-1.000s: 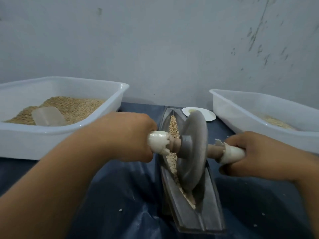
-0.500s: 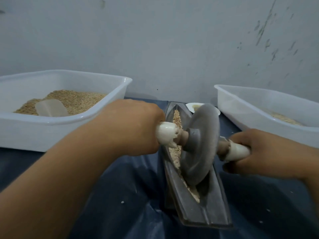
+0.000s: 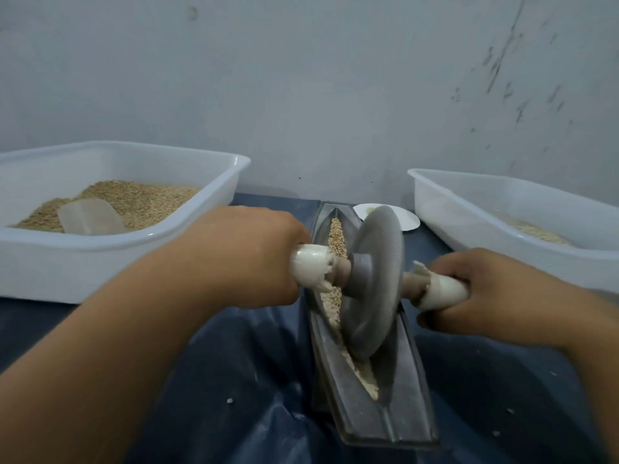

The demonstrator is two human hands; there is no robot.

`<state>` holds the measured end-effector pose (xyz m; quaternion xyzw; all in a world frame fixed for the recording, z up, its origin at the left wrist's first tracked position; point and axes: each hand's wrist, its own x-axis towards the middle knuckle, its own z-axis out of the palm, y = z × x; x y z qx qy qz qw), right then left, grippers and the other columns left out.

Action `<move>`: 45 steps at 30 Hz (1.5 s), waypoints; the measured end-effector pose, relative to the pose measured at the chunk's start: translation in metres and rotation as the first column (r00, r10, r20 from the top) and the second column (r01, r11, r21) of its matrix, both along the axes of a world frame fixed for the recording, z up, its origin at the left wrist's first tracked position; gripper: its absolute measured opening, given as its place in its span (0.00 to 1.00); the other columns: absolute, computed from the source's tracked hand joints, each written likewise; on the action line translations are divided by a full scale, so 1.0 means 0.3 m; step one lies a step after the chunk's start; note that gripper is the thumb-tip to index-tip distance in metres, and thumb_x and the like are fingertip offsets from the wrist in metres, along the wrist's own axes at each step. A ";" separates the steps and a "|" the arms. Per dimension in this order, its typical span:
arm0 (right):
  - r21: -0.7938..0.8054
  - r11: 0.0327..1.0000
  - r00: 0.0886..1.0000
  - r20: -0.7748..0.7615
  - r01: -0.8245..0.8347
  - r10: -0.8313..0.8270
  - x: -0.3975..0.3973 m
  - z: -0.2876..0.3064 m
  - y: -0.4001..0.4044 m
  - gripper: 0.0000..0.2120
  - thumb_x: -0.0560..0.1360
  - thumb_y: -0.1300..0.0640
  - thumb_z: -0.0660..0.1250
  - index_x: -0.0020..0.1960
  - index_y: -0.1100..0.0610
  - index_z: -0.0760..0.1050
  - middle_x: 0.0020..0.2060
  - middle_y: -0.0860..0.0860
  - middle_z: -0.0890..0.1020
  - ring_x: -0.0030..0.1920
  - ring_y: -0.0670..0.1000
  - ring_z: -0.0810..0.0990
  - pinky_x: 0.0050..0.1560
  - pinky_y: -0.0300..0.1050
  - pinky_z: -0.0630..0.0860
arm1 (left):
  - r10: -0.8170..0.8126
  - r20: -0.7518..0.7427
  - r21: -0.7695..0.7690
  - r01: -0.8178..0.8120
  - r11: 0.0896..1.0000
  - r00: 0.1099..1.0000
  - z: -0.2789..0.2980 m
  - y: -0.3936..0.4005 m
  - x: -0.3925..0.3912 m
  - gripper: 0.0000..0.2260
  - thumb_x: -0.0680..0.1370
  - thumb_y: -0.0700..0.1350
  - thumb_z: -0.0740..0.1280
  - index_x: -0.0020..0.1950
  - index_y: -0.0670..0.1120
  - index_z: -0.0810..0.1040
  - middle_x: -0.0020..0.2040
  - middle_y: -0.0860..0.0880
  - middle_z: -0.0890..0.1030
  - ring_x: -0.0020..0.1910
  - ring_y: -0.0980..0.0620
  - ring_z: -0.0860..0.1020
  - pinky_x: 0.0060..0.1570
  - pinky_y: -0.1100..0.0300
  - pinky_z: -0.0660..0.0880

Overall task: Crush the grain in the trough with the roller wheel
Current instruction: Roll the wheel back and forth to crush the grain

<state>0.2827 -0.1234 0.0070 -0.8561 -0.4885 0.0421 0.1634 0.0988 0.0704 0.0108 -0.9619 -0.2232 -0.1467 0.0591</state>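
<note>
Head view: roller wheel (image 3: 375, 283) upright in trough (image 3: 395, 396), between left grip (image 3: 241, 256) and right grip (image 3: 485, 293) clamping its handles.

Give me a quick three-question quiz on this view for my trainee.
1. True or false: both hands grip the roller's handles.
2. Which tub holds the scoop: A left, B right?
3. Fill in: the wheel stands in the ____.

Key: 1 true: left hand and right hand hold the roller. 2 A: the scoop lies in the left tub. 3 trough, on the grain.
</note>
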 end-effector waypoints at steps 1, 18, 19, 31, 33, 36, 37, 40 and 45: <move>0.064 0.998 0.994 0.100 0.026 -0.032 0.004 -0.015 0.023 0.12 0.61 0.41 0.73 0.42 0.41 0.75 0.33 0.43 0.80 0.33 0.43 0.78 0.35 0.46 0.73 | 0.023 -0.004 -0.017 -0.023 1.000 1.000 -0.005 0.006 0.010 0.07 0.66 0.50 0.69 0.38 0.55 0.71 0.34 0.55 0.77 0.34 0.59 0.75 0.33 0.62 0.71; 0.048 0.999 0.983 0.180 0.010 -0.018 -0.014 0.000 0.027 0.10 0.64 0.43 0.73 0.40 0.39 0.73 0.33 0.40 0.79 0.34 0.42 0.76 0.34 0.44 0.71 | 0.013 -0.135 -0.156 -0.034 0.987 0.991 0.015 0.002 0.003 0.07 0.67 0.49 0.71 0.39 0.53 0.73 0.34 0.52 0.78 0.33 0.56 0.77 0.33 0.61 0.72; 0.003 1.000 0.991 0.137 -0.008 0.007 -0.011 0.012 0.008 0.11 0.61 0.41 0.72 0.41 0.39 0.74 0.33 0.39 0.79 0.32 0.42 0.77 0.34 0.44 0.73 | -0.013 -0.157 -0.190 -0.018 0.982 0.988 0.024 0.003 -0.011 0.07 0.65 0.50 0.71 0.38 0.54 0.73 0.33 0.52 0.78 0.31 0.57 0.77 0.31 0.61 0.72; 0.070 0.997 0.984 0.173 0.033 -0.045 -0.004 -0.011 0.033 0.10 0.65 0.44 0.74 0.39 0.38 0.72 0.32 0.42 0.78 0.34 0.42 0.76 0.33 0.44 0.69 | 0.039 -0.019 -0.054 -0.040 0.998 0.999 -0.011 0.018 0.018 0.08 0.68 0.50 0.70 0.39 0.55 0.71 0.37 0.54 0.77 0.37 0.55 0.76 0.39 0.59 0.73; -0.012 1.000 0.999 0.038 -0.021 0.022 -0.003 0.018 -0.010 0.13 0.59 0.40 0.73 0.41 0.38 0.74 0.32 0.40 0.79 0.31 0.42 0.77 0.34 0.43 0.72 | 0.004 -0.059 -0.079 -0.009 0.997 0.998 0.009 0.010 -0.011 0.08 0.64 0.52 0.70 0.38 0.57 0.73 0.34 0.55 0.77 0.33 0.59 0.76 0.35 0.60 0.74; -0.085 0.993 0.992 -0.108 -0.078 0.069 -0.015 0.044 -0.050 0.21 0.53 0.33 0.70 0.42 0.41 0.76 0.32 0.43 0.80 0.30 0.42 0.78 0.33 0.42 0.73 | -0.045 -0.071 -0.065 0.040 0.997 0.996 0.031 -0.006 -0.040 0.10 0.60 0.57 0.68 0.40 0.62 0.73 0.32 0.57 0.77 0.29 0.60 0.75 0.29 0.62 0.71; -0.080 0.994 0.991 -0.116 -0.068 0.059 -0.015 0.042 -0.047 0.21 0.53 0.33 0.70 0.42 0.41 0.76 0.32 0.44 0.80 0.30 0.42 0.78 0.34 0.43 0.73 | -0.043 -0.063 -0.054 0.039 0.998 0.997 0.032 -0.008 -0.038 0.10 0.61 0.57 0.69 0.40 0.62 0.73 0.32 0.57 0.77 0.30 0.61 0.75 0.28 0.63 0.69; 0.030 0.999 1.000 0.007 0.019 -0.019 -0.004 0.006 0.006 0.14 0.59 0.39 0.74 0.40 0.42 0.75 0.32 0.42 0.80 0.31 0.43 0.78 0.35 0.45 0.73 | -0.003 -0.022 -0.066 0.001 0.998 1.000 0.012 -0.002 -0.005 0.08 0.66 0.53 0.71 0.39 0.59 0.73 0.34 0.57 0.76 0.34 0.60 0.75 0.33 0.61 0.70; 0.081 0.996 0.985 0.162 0.042 -0.055 -0.011 -0.006 0.025 0.10 0.63 0.43 0.74 0.39 0.42 0.74 0.32 0.43 0.79 0.34 0.43 0.77 0.35 0.45 0.72 | 0.009 -0.065 -0.150 -0.019 0.988 0.998 0.000 0.024 0.000 0.08 0.66 0.51 0.72 0.40 0.55 0.75 0.34 0.54 0.78 0.34 0.58 0.76 0.37 0.60 0.74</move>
